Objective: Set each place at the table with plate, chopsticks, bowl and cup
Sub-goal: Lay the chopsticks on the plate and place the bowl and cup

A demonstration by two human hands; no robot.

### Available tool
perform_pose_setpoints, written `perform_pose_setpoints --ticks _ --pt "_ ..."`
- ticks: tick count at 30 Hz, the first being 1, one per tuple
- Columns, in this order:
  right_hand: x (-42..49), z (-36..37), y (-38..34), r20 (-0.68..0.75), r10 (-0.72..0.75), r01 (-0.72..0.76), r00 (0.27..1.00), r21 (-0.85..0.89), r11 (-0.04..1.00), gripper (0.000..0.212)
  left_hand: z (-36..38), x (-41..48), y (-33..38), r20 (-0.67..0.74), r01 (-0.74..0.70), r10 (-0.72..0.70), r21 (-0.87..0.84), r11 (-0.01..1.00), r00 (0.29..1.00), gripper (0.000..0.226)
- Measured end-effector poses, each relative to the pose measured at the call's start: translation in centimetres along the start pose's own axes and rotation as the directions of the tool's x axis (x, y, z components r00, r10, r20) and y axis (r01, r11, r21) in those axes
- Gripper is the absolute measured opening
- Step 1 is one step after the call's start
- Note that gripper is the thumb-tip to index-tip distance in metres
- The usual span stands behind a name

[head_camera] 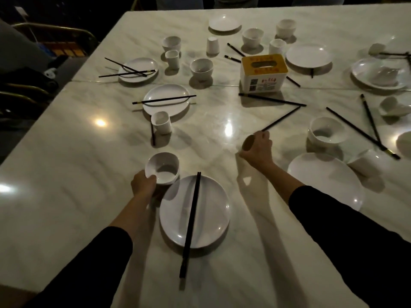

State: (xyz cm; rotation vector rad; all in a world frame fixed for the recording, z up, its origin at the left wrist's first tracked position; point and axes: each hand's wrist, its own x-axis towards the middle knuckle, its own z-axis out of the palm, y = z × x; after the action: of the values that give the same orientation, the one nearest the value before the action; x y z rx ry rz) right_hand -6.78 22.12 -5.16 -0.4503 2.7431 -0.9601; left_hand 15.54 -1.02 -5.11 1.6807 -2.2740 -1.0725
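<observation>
Left grip [143,182] wrapped around the near rim of a white bowl [163,167], bowl standing upright on the marble desk [66,174]. Just to the right of that grip, a white plate [211,210] with a pair of black chopsticks [191,223] laid across it, ends overhanging the near edge; bowl touching or just beside the plate's far-left rim. Right grip [259,146] closed in a fist around the near end of a single black chopstick [281,118], tip pointing away and to the right. Beyond that tip, a yellow-topped tissue box [263,72]. Right of the right grip, another upright bowl [327,132], a bare plate [322,178] and a cup on its side [364,163]. Further plates, cups and chopsticks scattered beyond both grips.
</observation>
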Motion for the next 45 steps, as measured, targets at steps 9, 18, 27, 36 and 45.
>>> perform_pose_setpoints --ticks 9,18,27,36,45 --pt "-3.5 1.0 -3.0 0.268 -0.166 0.219 0.949 -0.185 0.958 0.068 -1.2 -0.4 -0.5 0.122 -0.271 0.264 0.051 0.961 0.957 0.047" --pt "-5.7 4.2 -4.9 0.293 -0.158 0.204 0.943 -0.134 0.970 0.072 -2.0 0.6 -0.8 0.182 -0.433 0.406 0.150 0.889 0.896 0.051" --pt "-7.2 5.1 -4.5 0.297 -0.087 0.069 0.951 0.071 0.995 0.087 -1.9 1.7 -0.4 0.265 -0.494 0.433 0.239 0.836 0.862 0.072" --pt "-7.9 5.5 -4.6 0.206 -0.035 0.008 0.978 0.133 0.991 0.083 -1.5 1.5 -0.5 0.239 -0.481 0.434 0.197 0.854 0.869 0.077" --pt "-8.0 5.1 -4.0 0.205 -0.043 0.017 0.978 0.129 0.992 0.077 -1.6 -0.5 -1.4 0.095 -0.294 0.304 -0.112 0.949 0.948 0.064"
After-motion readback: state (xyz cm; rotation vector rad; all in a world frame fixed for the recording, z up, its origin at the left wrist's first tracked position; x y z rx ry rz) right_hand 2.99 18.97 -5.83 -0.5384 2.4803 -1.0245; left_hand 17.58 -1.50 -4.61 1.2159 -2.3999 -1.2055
